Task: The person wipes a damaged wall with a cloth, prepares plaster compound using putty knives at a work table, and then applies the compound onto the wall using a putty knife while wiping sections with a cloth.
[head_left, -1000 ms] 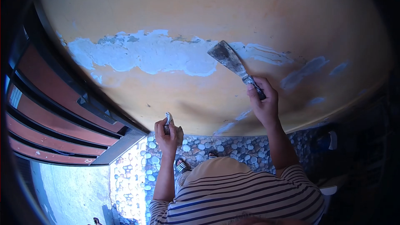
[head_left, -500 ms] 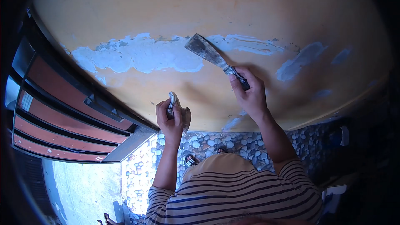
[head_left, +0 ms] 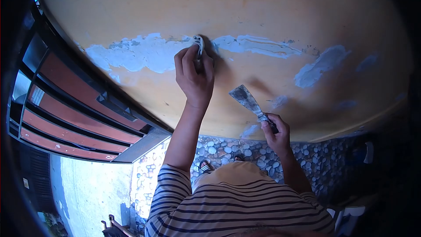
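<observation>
My left hand [head_left: 195, 72] is raised to the yellowish wall [head_left: 254, 13], its fingers closed around a crumpled, whitish rag-like thing [head_left: 199, 43]. Most of that thing is hidden in the fingers. Its top end is at the pale filler patch [head_left: 144, 55], apparently touching the wall. Lower and to the right, my right hand [head_left: 277, 136] grips a putty knife [head_left: 249, 101] by its dark handle. The smeared blade points up and left and looks to be held off the wall.
More filler [head_left: 322, 66] marks the wall at the right. A dark-framed gate with reddish panels [head_left: 79, 114] stands at the left. Pebble-patterned floor [head_left: 215, 149] lies below, around my sandalled feet. White and dark items [head_left: 351, 213] sit at the lower right.
My left hand has moved up to the filler patch with the rag-like thing. My right hand has drawn the putty knife down and right, away from the patch.
</observation>
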Action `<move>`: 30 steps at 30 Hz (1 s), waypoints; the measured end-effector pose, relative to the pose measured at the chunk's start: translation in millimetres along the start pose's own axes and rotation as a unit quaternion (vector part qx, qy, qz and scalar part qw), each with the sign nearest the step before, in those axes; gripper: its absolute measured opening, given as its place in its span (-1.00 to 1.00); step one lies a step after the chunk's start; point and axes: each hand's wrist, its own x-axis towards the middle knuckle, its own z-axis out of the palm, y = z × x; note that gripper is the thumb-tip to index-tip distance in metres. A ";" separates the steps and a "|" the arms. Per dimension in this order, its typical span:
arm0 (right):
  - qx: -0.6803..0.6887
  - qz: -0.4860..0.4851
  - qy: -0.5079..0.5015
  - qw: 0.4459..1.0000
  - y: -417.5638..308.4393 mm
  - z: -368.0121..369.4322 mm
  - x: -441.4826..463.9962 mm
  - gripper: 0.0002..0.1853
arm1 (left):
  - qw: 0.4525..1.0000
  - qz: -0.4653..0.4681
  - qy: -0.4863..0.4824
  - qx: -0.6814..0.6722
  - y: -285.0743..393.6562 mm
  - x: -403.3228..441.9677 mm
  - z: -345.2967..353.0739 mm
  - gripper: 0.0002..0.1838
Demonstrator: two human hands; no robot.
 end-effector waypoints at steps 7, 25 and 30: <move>0.053 0.053 0.046 0.996 22.6 -14.5 -11.4 -0.75 | 0.997 0.034 -0.065 0.002 11.4 -21.3 4.0 -0.59; 0.184 -0.006 0.117 0.976 14.3 -19.9 6.9 -0.72 | 0.957 0.031 -0.288 -0.009 35.8 -59.9 -12.3 -0.55; -0.022 -0.016 0.130 0.991 -19.5 -92.8 27.7 -0.73 | 0.938 -0.073 -0.338 -0.032 25.0 -119.0 -51.9 -0.59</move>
